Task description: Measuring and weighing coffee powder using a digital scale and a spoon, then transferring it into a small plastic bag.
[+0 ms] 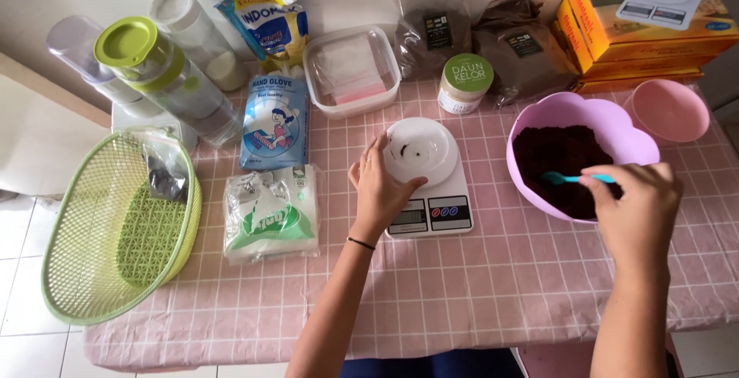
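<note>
Right hand [635,205] pinches teal spoon [573,178] inside purple bowl [539,116]; left hand [379,185] spread at scale [431,209] edge

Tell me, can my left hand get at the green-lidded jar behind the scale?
Probably yes. The left hand rests at the scale, and the green-lidded jar stands just beyond it with nothing between; reaching over the scale's plate looks clear.

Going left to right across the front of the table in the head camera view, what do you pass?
Green basket → white bag → left hand → kitchen scale → purple bowl → right hand holding a teal spoon.
</note>
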